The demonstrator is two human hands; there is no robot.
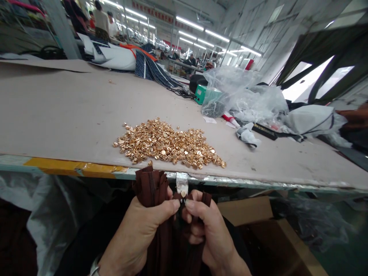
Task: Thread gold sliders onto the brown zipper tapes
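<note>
My left hand (145,224) is closed around a bundle of dark brown zippers (151,184), their tape ends standing up above the fingers. Thumb and fingers of my right hand (208,224) pinch a brown zipper tape, part of which shows above the knuckles. Between the two thumbs sits a small gold zipper slider (183,194), close below a clear taped fixture (182,180) on the table edge. Just beyond, a heap of loose gold sliders (169,143) lies on the table. How far the slider is on the tape is too small to tell.
The table (71,107) has a worn edge with yellow tape (71,168). Clear plastic bags (244,92), a green box (201,94) and a white cloth scrap (247,135) lie at the right. Striped fabric (152,69) lies behind. Below right stands an open cardboard box (247,211).
</note>
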